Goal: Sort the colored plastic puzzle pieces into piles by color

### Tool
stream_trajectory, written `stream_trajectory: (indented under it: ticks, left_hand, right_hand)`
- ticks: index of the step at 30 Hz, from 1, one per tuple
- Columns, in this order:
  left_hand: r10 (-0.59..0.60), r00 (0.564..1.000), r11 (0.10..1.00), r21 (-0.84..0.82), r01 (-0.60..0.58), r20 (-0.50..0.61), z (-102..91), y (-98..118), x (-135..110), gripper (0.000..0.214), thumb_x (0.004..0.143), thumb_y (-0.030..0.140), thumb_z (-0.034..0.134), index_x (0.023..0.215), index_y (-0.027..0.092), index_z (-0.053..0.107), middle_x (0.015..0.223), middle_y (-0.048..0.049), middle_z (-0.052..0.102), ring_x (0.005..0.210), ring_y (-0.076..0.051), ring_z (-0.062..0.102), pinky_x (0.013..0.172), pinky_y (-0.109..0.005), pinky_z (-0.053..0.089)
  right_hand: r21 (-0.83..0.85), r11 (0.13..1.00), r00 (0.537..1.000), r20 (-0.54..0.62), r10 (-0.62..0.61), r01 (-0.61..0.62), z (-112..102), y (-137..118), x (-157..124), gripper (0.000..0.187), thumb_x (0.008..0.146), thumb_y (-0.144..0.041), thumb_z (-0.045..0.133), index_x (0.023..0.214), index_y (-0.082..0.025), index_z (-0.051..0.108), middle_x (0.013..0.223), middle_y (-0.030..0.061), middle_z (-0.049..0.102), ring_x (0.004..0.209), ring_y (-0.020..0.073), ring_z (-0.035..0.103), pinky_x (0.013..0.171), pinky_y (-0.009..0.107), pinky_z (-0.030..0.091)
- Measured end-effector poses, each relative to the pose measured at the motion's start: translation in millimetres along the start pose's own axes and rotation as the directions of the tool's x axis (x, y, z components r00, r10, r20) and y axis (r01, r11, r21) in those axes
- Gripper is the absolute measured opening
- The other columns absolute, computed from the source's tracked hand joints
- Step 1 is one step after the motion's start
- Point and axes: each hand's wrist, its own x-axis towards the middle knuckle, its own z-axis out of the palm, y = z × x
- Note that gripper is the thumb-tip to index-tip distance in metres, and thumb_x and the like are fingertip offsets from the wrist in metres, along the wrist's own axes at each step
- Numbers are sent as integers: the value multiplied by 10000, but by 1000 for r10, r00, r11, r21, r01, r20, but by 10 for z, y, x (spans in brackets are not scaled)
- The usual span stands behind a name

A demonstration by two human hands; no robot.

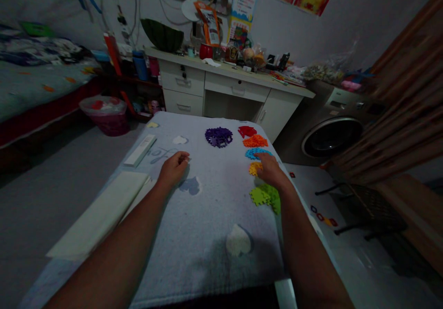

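Observation:
A table covered with a pale blue towel (207,235) stands in front of me. Along its right side lie piles of small plastic pieces: purple (218,136), red (247,131), orange (255,141), light blue (255,152), yellow (254,167) and green (266,196). My right hand (272,170) rests over the yellow pile with its fingers curled down onto the pieces; what they grip is hidden. My left hand (173,168) lies on the towel with fingers bent, the tips pinched on something small I cannot make out.
A flat white box (140,150) and a folded white sheet (100,214) lie along the table's left edge. Heart patches (238,240) mark the towel. A cluttered desk (228,85), a washing machine (332,136), a bed (31,87) and a pink bin (105,114) surround the table.

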Motion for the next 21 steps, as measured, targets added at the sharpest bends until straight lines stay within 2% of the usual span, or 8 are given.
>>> stream_trajectory:
  ticks: [5, 8, 11, 14, 18, 21]
  left_hand:
    - [28, 1000, 999, 32, -28, 8, -4, -6, -11, 336, 813, 381, 510, 1061, 196, 640, 932, -46, 703, 833, -198, 632, 779, -311, 481]
    - [56, 998, 994, 88, -58, 29, 1, -2, -25, 343, 813, 359, 494, 1076, 193, 638, 937, -49, 706, 843, -202, 637, 786, -314, 484]
    - [83, 995, 982, 166, -91, 55, 12, 11, -36, 357, 802, 320, 484, 1099, 193, 635, 969, -58, 708, 876, -212, 641, 808, -325, 492]
    - [128, 988, 950, 277, -146, 83, 25, 48, -51, 360, 795, 268, 466, 1101, 184, 633, 1020, -74, 699, 926, -224, 636, 846, -342, 494]
    - [200, 973, 864, 448, -229, 113, 56, 134, -96, 333, 810, 202, 445, 1083, 172, 635, 1071, -95, 679, 1007, -240, 607, 927, -364, 470]
    - [230, 963, 777, 570, -268, 138, 93, 202, -149, 309, 832, 185, 454, 1080, 171, 637, 1078, -108, 657, 1033, -253, 588, 906, -359, 471]
  right_hand:
    - [155, 954, 965, 8, -260, 256, 415, -855, -122, 477, 840, -193, 593, 1315, -171, 553, 1309, 119, 561, 1193, 252, 482, 1045, 409, 376]
    - [178, 930, 945, -7, -327, 323, 686, -1169, -180, 434, 882, -283, 600, 1304, -189, 559, 1329, 117, 537, 1202, 255, 463, 1033, 417, 381]
    - [177, 934, 950, -23, -311, 310, 857, -1238, -189, 392, 895, -307, 603, 1271, -197, 584, 1330, 117, 533, 1226, 257, 445, 1038, 424, 372]
    - [177, 940, 956, -47, -289, 292, 924, -1202, -174, 370, 895, -302, 607, 1252, -207, 600, 1324, 101, 542, 1219, 255, 446, 1041, 426, 368]
    - [175, 942, 958, -76, -275, 285, 933, -1191, -173, 357, 895, -298, 604, 1242, -214, 605, 1308, 96, 553, 1204, 256, 452, 1032, 437, 373]
    - [179, 941, 957, -88, -276, 287, 929, -1203, -183, 348, 893, -289, 603, 1234, -223, 607, 1296, 92, 559, 1195, 252, 455, 1023, 435, 379]
